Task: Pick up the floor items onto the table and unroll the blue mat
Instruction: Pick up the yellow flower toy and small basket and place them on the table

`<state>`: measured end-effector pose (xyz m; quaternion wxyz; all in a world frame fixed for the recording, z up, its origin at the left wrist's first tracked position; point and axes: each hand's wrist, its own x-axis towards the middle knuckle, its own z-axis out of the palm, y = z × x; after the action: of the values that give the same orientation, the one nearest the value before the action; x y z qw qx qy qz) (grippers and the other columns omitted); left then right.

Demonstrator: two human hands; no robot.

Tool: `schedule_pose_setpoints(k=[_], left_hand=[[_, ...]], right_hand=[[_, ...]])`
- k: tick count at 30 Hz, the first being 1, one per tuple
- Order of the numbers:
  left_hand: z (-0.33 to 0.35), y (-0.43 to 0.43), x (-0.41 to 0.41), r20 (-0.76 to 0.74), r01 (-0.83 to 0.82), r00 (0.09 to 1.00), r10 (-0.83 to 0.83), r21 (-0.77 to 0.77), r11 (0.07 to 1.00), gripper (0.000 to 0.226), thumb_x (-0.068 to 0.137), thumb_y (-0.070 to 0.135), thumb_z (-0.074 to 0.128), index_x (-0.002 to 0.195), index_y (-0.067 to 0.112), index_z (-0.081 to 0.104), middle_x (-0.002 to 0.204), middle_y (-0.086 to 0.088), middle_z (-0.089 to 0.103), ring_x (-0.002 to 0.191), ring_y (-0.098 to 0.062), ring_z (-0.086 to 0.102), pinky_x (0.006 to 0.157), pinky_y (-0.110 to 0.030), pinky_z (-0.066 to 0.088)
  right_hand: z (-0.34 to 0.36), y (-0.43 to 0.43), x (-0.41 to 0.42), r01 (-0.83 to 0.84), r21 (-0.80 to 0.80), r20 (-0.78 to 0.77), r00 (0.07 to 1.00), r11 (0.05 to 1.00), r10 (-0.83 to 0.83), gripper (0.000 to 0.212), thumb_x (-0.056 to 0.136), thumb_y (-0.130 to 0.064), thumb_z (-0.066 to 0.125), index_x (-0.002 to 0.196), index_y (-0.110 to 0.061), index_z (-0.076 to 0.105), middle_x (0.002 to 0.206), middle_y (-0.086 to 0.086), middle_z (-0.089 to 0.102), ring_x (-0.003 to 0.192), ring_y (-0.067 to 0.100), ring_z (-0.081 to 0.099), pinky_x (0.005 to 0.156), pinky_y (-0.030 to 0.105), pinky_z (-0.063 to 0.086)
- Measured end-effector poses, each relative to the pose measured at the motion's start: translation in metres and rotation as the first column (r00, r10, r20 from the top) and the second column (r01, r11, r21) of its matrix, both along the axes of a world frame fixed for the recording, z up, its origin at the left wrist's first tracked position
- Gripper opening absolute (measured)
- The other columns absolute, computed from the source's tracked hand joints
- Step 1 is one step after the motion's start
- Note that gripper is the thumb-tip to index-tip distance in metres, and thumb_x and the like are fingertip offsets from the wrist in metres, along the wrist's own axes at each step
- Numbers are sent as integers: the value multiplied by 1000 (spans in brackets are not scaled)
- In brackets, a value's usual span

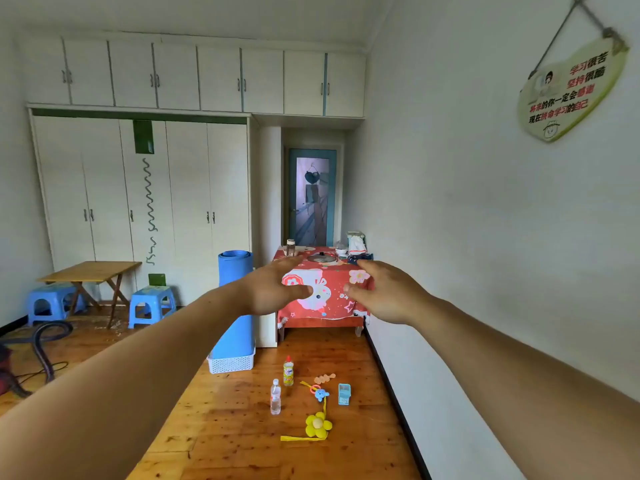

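We held both hands out, empty.
Fingers of our left hand (273,289) and right hand (384,292) were straight and apart; the rolled blue mat (235,271) stood left of the left fingers, the table (329,299) beyond them, the water bottle (275,396) and flower toy (318,425) on the floor below.

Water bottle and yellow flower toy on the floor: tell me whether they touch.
Apart. Head view shows bare floor between the water bottle and the yellow flower toy.
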<state>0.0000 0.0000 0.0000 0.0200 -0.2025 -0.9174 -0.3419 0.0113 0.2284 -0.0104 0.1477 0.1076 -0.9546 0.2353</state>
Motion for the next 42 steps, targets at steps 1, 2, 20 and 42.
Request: schedule_pose_setpoints(k=[1,2,20,42], left_hand=[[-1,5,-2,4,11,1000,-11,10,1000,69,87,45,55,145,33,20,146,0,39,124,-19,48,103,-38,44],[-2,10,-5,7,9,1000,-9,-5,1000,70,86,47,56,145,34,20,145,0,40,125,-21,48,104,-41,44],[-27,36,-137,1,10,1000,-10,-8,1000,46,86,43,58,125,43,34,129,7,51,105,-6,57,80,-18,49],[-53,-12,-446,28,17,999,-17,-25,1000,77,77,55,61,143,35,25,153,6,29,136,-21,35,111,-44,34]], right_hand=[[0,3,0,6,-4,6,1000,1000,-6,73,84,-63,51,144,-31,27,147,-3,42,124,22,51,93,44,52],[0,8,-3,9,-2,5,1000,1000,-9,72,84,-63,51,144,-31,27,146,-3,42,123,21,52,92,43,53],[-21,28,-124,10,34,17,1000,999,-11,69,86,-63,48,144,-32,27,150,-2,36,130,24,45,95,46,50],[-29,-14,-418,26,49,109,994,998,-31,72,85,-60,53,145,-35,23,153,-3,32,134,26,42,98,48,48]])
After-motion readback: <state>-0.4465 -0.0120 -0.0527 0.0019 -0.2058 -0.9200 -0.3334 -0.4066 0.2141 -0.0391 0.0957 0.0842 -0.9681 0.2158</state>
